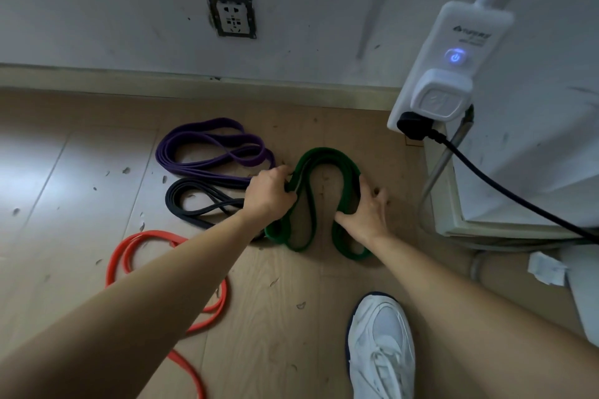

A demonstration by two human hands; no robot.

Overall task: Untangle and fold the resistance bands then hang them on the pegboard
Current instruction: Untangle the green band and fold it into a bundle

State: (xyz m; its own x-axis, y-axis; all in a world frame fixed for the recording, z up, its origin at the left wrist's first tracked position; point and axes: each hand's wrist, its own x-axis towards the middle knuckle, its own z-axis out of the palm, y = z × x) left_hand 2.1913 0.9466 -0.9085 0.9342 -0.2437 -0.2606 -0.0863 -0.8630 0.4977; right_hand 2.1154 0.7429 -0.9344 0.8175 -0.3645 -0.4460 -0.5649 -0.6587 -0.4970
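A wide green band (327,157) lies on the wood floor, bent into an arch with both ends toward me. My left hand (270,193) grips its left leg with the fingers curled around the layers. My right hand (364,212) holds its right leg, thumb on the inside and fingers on the outside. To the left lie a purple band (201,152), folded into long loops, and a black band (194,201) below it. An orange band (129,246) sprawls loose at the lower left, partly hidden by my left forearm. No pegboard is in view.
A white wall with a socket (231,15) and a baseboard (194,82) runs along the back. At the right, a white power unit (450,65) with a lit button and a black cable (505,189) sits on a white cabinet. My white shoe (381,347) stands at the bottom.
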